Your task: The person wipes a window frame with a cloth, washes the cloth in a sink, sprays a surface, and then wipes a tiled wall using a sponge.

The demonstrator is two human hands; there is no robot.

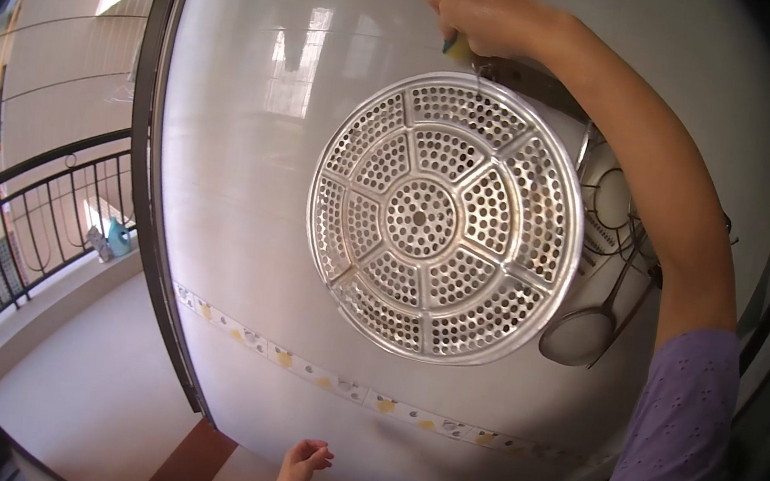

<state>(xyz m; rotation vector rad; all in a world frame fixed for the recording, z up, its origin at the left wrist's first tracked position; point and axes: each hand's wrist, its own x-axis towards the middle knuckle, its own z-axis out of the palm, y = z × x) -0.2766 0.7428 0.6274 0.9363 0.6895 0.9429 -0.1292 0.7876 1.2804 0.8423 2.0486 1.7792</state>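
My right hand point(489, 12) is raised high against the tiled wall and grips a yellow and green sponge point(459, 49). Just below it hangs a round perforated metal steamer tray point(410, 298), close to the wall. A dark rack point(534, 82) shows behind the tray's top edge, partly covered by my forearm. Low at the bottom of the view, my left hand point(305, 463) is bare, its fingers loosely curled, well below the tray and apart from it.
A metal ladle point(579, 335) and wire kitchen tools point(614, 196) hang right of the tray. Patterned border tiles point(325, 377) cross the pale wall point(235, 171). At left, a dark door frame point(149, 161) borders a balcony with a railing point(33, 226) and a blue bottle point(118, 238).
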